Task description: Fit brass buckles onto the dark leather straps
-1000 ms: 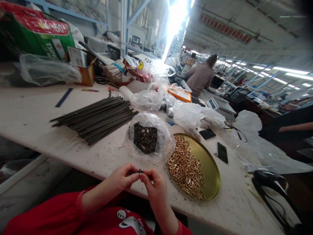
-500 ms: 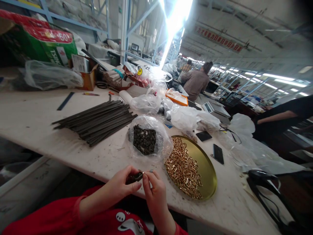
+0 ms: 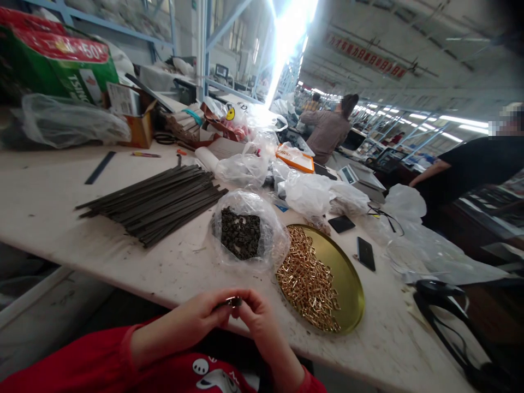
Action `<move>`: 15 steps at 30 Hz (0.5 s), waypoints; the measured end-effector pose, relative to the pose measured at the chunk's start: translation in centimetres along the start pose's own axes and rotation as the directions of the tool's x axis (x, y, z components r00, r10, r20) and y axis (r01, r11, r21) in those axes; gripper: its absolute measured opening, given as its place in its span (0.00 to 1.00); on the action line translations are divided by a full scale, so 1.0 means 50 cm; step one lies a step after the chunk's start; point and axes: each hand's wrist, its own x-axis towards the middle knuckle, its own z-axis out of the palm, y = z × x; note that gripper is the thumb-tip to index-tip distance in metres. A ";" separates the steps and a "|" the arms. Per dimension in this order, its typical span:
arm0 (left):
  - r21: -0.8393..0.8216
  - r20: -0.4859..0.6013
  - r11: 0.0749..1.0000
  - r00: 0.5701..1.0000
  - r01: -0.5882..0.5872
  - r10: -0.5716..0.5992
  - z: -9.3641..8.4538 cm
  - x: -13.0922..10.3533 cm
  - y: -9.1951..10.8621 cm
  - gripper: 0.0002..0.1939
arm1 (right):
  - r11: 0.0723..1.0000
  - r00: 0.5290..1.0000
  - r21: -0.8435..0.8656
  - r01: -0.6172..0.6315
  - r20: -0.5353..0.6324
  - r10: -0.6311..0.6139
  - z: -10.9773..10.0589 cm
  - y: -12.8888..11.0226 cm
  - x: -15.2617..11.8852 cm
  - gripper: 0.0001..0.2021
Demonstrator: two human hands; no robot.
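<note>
My left hand (image 3: 200,316) is closed around a small dark piece (image 3: 234,302) with a shiny metal bit showing on it. Its exact kind is too small to make out. The bent fingers of my right hand (image 3: 262,322) pinch the same piece from the other side, and the two hands meet at the table's front edge. Just beyond them stands an open clear plastic bag (image 3: 275,240) holding many small dark loop-like pieces (image 3: 240,234). To the right is a round gold tray (image 3: 347,278), partly covered by a heap of gold-coloured rectangular metal rings (image 3: 308,284).
Long dark strips (image 3: 159,199) lie fanned out at the left of the table (image 3: 135,267). Behind are plastic bags (image 3: 307,194), an orange-edged box (image 3: 295,158) and a scale (image 3: 356,180). A phone (image 3: 365,253) lies right of the tray. A person in black (image 3: 478,169) stands at the right.
My hands have drawn closer together, the right fingers now curling over the dark piece with its metal bit in view. The view has shifted slightly, and more of the person at the right shows.
</note>
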 end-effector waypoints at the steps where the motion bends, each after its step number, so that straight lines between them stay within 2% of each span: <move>1: -0.006 0.024 1.000 1.000 0.002 -0.002 0.000 0.004 0.005 0.18 | 0.991 0.997 0.113 -0.077 0.040 0.073 0.001 0.006 0.001 0.10; 3: -0.051 0.041 0.999 0.999 0.012 -0.010 0.001 0.015 0.009 0.16 | 0.937 0.976 0.281 -0.209 0.121 0.182 -0.002 0.016 0.007 0.13; 5: -0.118 0.036 0.992 0.999 0.033 -0.029 -0.002 0.028 0.002 0.16 | 0.922 0.959 0.285 -0.261 0.183 0.215 -0.014 0.019 0.022 0.16; 7: -0.163 0.022 0.984 0.998 0.066 -0.063 -0.010 0.044 -0.012 0.17 | 0.986 0.974 0.005 -0.165 0.159 0.162 -0.036 0.012 0.051 0.18; 8: -0.169 0.005 0.982 0.997 0.081 -0.081 -0.015 0.051 -0.020 0.17 | 0.978 0.987 -0.191 -0.085 0.119 0.108 -0.050 0.006 0.071 0.18; 9: -0.165 -0.017 0.982 0.995 0.095 -0.099 -0.020 0.059 -0.029 0.17 | 0.911 0.998 -0.412 0.002 0.055 0.022 -0.063 0.000 0.094 0.18; 10: -0.153 -0.043 0.983 0.993 0.106 -0.113 -0.025 0.066 -0.036 0.18 | 0.849 0.999 -0.528 0.033 -0.016 -0.049 -0.076 -0.006 0.118 0.16; 12: -0.133 -0.099 0.984 0.986 0.119 -0.133 -0.032 0.079 -0.049 0.18 | 0.757 0.982 -0.652 0.039 -0.116 -0.151 -0.092 -0.013 0.165 0.09; 14: -0.134 -0.149 0.982 0.977 0.131 -0.151 -0.037 0.089 -0.058 0.19 | 0.692 0.968 -0.721 0.018 -0.161 -0.194 -0.096 -0.009 0.202 0.04; 15: -0.139 -0.168 0.981 0.973 0.137 -0.159 -0.038 0.093 -0.060 0.19 | 0.661 0.963 -0.750 0.007 -0.172 -0.206 -0.093 -0.005 0.213 0.04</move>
